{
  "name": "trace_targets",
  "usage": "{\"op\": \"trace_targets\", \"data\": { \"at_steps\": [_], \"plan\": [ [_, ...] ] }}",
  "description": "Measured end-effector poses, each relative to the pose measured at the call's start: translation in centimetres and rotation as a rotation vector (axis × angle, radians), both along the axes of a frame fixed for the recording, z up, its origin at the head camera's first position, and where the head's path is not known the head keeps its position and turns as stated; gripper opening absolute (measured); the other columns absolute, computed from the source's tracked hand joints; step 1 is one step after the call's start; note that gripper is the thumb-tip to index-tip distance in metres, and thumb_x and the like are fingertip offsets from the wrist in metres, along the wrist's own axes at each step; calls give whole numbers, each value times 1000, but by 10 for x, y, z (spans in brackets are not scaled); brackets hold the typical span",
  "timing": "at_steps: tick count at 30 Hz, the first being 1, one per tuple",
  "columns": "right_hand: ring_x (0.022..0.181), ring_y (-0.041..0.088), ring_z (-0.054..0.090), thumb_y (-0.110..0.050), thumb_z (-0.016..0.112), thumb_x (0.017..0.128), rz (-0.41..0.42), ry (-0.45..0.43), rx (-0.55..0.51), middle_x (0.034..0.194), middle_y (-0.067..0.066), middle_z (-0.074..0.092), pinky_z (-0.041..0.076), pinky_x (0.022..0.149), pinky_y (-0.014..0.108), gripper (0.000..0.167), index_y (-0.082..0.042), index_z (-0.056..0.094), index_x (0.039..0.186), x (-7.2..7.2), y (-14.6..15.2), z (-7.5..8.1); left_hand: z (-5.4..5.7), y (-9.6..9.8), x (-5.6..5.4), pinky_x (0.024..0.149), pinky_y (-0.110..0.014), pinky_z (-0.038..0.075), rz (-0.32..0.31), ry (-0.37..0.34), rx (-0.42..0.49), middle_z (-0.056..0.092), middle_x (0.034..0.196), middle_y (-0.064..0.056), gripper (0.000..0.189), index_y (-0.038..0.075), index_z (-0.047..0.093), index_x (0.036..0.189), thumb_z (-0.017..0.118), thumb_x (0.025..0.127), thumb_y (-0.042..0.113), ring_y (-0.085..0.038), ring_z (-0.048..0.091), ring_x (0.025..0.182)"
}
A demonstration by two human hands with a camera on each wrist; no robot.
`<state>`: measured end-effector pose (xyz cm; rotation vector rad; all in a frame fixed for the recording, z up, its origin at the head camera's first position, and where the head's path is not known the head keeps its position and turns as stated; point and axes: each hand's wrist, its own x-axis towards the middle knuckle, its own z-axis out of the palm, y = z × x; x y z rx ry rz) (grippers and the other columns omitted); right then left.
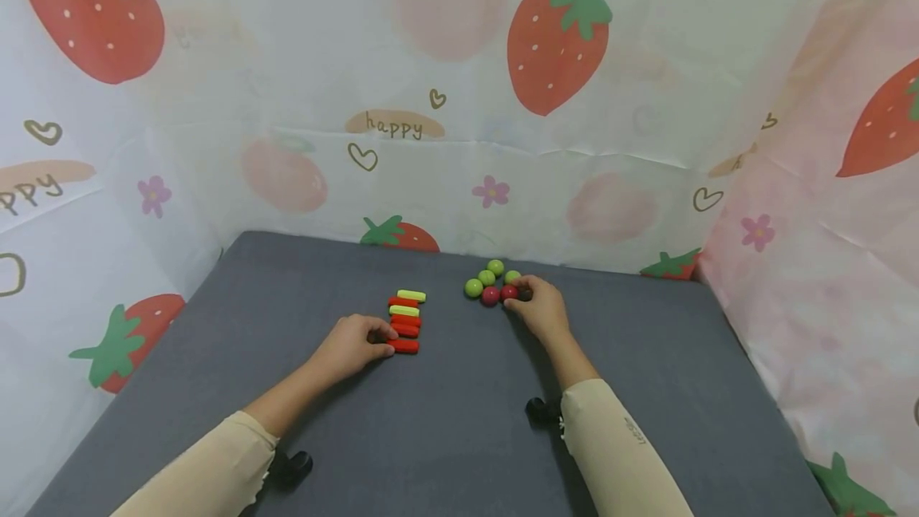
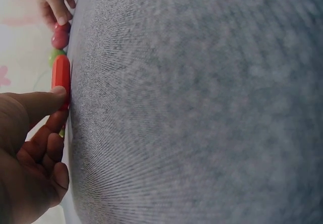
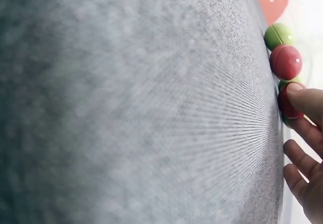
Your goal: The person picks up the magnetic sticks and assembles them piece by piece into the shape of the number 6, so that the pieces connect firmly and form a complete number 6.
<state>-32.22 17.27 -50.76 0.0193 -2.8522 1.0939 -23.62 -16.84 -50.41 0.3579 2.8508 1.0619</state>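
In the head view my left hand (image 1: 356,341) pinches the left end of the nearest red stick (image 1: 406,347), a short faceted piece at the bottom of a column of red and yellow sticks (image 1: 405,311). The left wrist view shows the thumb on that stick's side. At the right, my right hand (image 1: 542,309) holds a red ball (image 1: 509,293) between thumb and forefinger. Its thumb partly covers the ball (image 3: 285,100) in the right wrist view. Another red ball (image 1: 490,296) lies just left of it, and several green balls (image 1: 474,288) cluster around and behind.
Both groups lie on a grey cloth-covered table (image 1: 445,429), the balls nearer its back edge. A strawberry-print curtain (image 1: 459,86) rises behind and at both sides. Black wrist devices (image 1: 293,467) show beneath the beige sleeves (image 1: 208,465).
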Motion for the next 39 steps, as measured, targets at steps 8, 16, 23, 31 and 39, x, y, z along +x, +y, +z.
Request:
{"op": "trace_targets", "data": {
  "at_steps": [8, 16, 23, 31, 39],
  "plan": [
    [110, 25, 62, -29, 77, 84, -6, -7, -4, 121, 4, 67, 49, 91, 44, 39, -19, 66, 120, 2, 2, 0, -2, 0, 0, 78, -33, 49, 0, 6, -5, 70, 94, 5, 14, 20, 74, 98, 76, 85, 24, -10, 58, 83],
    [108, 24, 63, -29, 77, 84, 7, -12, -28, 120, 4, 67, 53, 82, 41, 39, -18, 66, 120, 13, 9, 7, 3, 2, 1, 76, -32, 49, 4, 4, -2, 70, 94, 5, 14, 20, 74, 98, 76, 85, 25, -11, 58, 81],
    [106, 24, 63, -30, 78, 84, 26, -39, -38, 117, 3, 68, 53, 79, 40, 38, -20, 67, 119, 29, 12, 13, 12, 7, -3, 69, -30, 46, 4, 10, -8, 70, 91, 6, 13, 21, 74, 98, 76, 85, 24, -12, 56, 76],
    [100, 18, 67, -32, 78, 83, 102, -62, -29, 109, -1, 72, 52, 78, 37, 34, -25, 68, 115, 48, 14, 14, 22, 24, -11, 72, -28, 50, -15, 13, 5, 72, 98, 6, 16, 22, 75, 100, 77, 84, 26, -10, 60, 82],
    [101, 15, 67, -30, 78, 83, 117, -68, -24, 105, -3, 73, 50, 87, 41, 33, -24, 69, 114, 56, 17, 11, 27, 49, -22, 68, -27, 49, -40, 18, 27, 71, 96, 7, 14, 24, 75, 98, 77, 84, 25, -12, 60, 81]
  ]
}}
